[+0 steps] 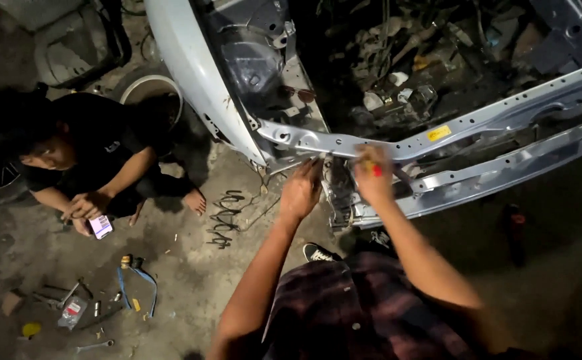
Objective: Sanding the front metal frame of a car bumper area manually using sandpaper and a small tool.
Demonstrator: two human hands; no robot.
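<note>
The person stands at the stripped front of a car, both hands raised to the pale metal crossmember that runs from the fender at the left up toward the right edge of the view. The right hand is clenched around a tool with a yellow and red handle, probably a screwdriver; its working end is hidden against the metal, so the direction of its long axis cannot be told for sure, though the handle seems to point up and away from the wrist, into the underside of the crossmember. The left hand sits just beside it, to the left and a little lower, fingers curled against the bracket where the crossmember meets the fender; whether it grasps anything or only braces there cannot be told. The two hands are near each other but not touching, with a dark vertical strut between them. The right hand is the nearer to the tool's point of contact.

On the floor at the left another person crouches, holding a small pink-cased phone. Scattered hand tools and a blue strap lie near the lower left corner.
</note>
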